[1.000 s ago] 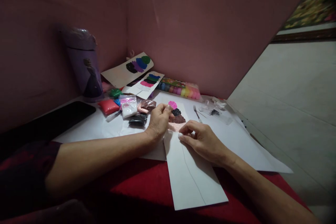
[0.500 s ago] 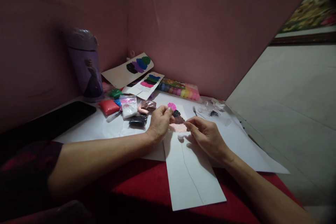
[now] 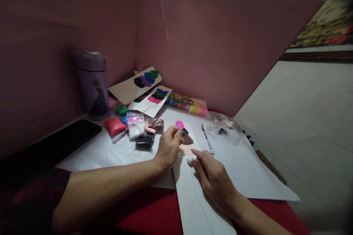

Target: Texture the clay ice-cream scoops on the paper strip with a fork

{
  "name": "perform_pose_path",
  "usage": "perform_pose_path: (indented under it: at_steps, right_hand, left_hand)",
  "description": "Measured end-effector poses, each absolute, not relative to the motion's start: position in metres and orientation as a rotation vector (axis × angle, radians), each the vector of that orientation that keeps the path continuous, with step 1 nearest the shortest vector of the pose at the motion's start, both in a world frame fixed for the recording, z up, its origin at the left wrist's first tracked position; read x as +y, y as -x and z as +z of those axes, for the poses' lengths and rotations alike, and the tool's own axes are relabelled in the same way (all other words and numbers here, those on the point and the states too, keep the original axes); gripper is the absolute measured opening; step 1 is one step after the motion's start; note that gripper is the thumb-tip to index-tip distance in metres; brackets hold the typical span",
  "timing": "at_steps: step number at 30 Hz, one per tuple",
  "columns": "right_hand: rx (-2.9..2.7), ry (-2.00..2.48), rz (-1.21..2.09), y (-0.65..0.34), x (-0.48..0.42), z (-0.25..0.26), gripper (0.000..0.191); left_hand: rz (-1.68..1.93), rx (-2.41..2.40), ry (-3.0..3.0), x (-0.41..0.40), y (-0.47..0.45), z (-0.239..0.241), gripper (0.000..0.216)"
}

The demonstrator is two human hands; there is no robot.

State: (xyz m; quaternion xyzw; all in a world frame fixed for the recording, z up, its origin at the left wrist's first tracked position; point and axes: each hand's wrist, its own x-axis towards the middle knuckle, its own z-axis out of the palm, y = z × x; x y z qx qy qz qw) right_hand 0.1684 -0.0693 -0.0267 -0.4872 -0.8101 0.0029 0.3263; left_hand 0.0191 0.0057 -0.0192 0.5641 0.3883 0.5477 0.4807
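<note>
My paper strip runs off the bottom edge. My left hand covers its left margin; whether the curled fingers pinch anything is unclear. The small bits beyond the fork are too dim to identify. The framed picture is cropped at right.

We can read no words, numbers or brands: the strip carries only colour patches, the cup only a printed figure.

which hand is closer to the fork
Right. The right hand lies close by the handle end of the fork; the left hand is across the paper strip, to its left.
</note>
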Motion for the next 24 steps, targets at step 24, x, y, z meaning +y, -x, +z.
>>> perform_pose_path:
  at_steps: [24]
  right_hand:
    - [-2.318,1.198,0.046,-0.177,-0.073,-0.035,0.048]
  left_hand:
    - [0.396,0.180,-3.026,-0.052,-0.024,-0.051,0.020]
